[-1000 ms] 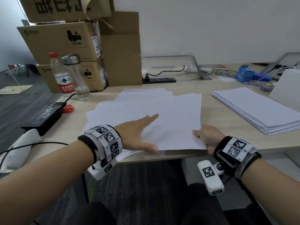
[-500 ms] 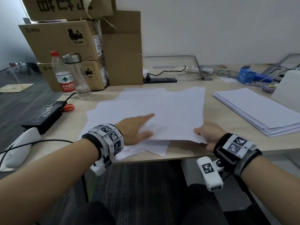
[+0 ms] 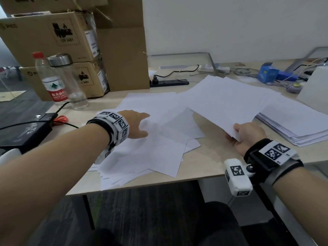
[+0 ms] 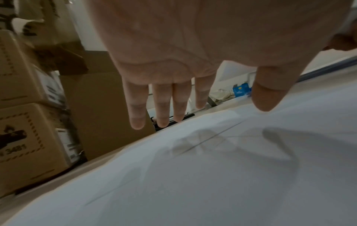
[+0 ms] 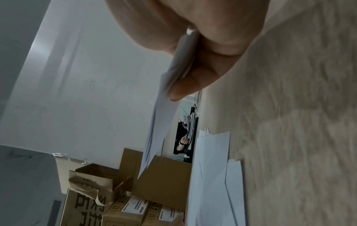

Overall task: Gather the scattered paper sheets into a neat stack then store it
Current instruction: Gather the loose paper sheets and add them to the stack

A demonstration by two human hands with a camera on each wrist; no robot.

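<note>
The right hand (image 3: 245,137), pinching a few sheets (image 3: 229,103) by their near corner, has swung them up off the bench (image 3: 209,162) toward the right stack (image 3: 298,125), while the left hand (image 3: 136,125), now flat and open, hovers over the loose pile (image 3: 142,157) left to gather.

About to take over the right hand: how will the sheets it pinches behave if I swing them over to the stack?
The held sheets are probably floppy: the right hand pinches only one corner, and in the right wrist view they hang thin and bowed. They look light, so likely to flutter. Their edges are already fanned out of line, so they may slide apart.
</note>
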